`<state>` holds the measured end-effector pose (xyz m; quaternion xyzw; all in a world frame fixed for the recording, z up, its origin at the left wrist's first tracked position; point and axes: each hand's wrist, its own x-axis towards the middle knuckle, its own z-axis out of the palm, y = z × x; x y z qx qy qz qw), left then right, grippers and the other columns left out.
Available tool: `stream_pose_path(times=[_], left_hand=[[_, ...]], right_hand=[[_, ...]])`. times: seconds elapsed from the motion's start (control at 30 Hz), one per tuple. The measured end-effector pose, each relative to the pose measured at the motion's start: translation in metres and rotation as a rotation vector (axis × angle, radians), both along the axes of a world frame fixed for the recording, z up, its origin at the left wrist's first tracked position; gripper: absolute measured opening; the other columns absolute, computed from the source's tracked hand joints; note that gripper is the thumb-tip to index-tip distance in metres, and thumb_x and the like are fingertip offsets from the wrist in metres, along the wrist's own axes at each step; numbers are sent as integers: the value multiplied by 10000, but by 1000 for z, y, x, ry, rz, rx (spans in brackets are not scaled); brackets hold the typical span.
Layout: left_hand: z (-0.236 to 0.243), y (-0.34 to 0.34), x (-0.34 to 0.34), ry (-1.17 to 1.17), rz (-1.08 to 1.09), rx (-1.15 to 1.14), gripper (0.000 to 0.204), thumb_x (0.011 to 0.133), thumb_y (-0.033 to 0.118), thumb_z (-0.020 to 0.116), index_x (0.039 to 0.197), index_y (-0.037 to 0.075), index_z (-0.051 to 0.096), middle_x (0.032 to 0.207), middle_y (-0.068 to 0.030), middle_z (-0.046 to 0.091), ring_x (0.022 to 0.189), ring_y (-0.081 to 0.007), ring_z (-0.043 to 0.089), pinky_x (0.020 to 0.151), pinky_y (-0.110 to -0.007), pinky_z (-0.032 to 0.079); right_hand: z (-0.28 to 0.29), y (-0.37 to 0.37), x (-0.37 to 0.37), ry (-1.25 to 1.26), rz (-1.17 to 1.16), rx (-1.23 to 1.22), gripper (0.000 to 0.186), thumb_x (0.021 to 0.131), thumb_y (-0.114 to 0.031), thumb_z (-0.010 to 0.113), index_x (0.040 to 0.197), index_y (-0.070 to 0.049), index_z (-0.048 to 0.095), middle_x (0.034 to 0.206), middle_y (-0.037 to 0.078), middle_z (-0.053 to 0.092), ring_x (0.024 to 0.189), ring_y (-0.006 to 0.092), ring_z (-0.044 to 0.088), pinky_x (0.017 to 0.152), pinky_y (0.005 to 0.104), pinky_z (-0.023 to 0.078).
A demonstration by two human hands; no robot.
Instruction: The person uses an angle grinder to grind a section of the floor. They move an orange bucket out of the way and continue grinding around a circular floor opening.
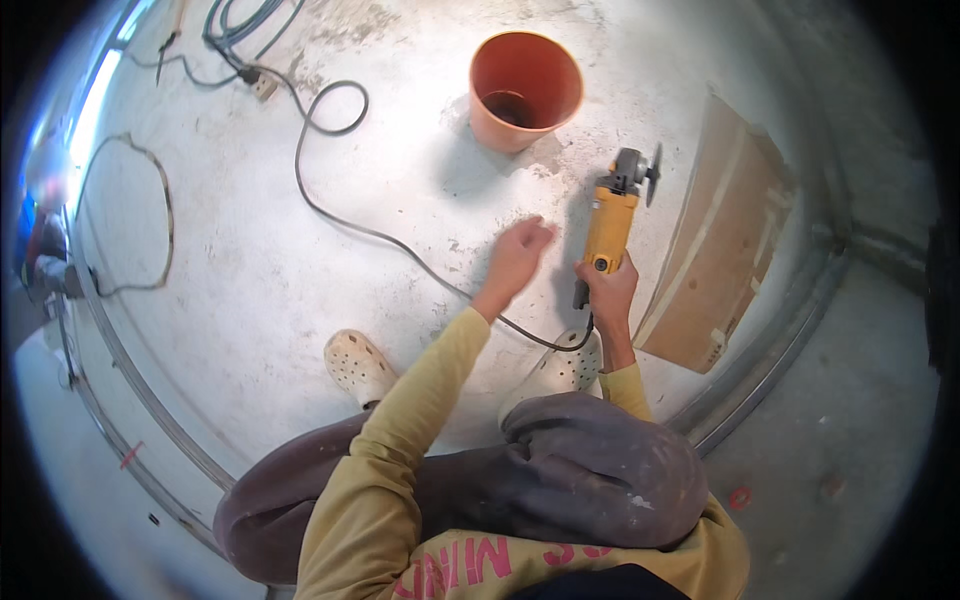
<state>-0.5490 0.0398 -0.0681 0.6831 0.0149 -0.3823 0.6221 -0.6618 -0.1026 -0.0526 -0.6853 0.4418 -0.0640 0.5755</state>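
A yellow and black angle grinder stands out in front of me, its head and disc pointing away. My right hand is wrapped round its rear end, where the dark power cord comes out. To the left of the tool, my left hand hovers over the floor with its fingers curled together. Whether anything sits between those fingers is hidden. Beyond both hands an orange-red bucket rests upright, with something dark at its bottom.
A flat piece of taped cardboard lies on the right. The grinder's cord loops across the pale floor to a plug connection and coiled cable at far left. My clogs are close below. Metal rails edge the floor.
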Motion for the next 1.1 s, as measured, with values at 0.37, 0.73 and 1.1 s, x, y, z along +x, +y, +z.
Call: stream_pose_path(times=[0.37,0.73,1.1], left_hand=[[26,-56,10,397,-199,-334,366,876,180,863,1129,-8,676,971,-62,715,815,-142,698,720,-301,568],[16,-101,2,465,-98,-347,262,918,109,736,1103,-44,631,949,-120,696,809,-246,728,756,-409,647],[23,-114,4,305,50,-346,215,899,78,716,1051,-37,617,893,-120,672,751,-259,723,655,-399,639]], right_hand=[[20,15,1,-104,117,120,610,768,-238,861,1262,13,607,1090,141,720,1008,230,700,897,370,551],[14,19,-72,-441,-48,497,675,978,-260,789,1472,84,485,1313,145,640,1123,165,663,986,326,559],[39,18,-79,-354,-433,880,419,1001,-237,765,1232,96,656,1142,136,695,1006,215,700,824,366,596]])
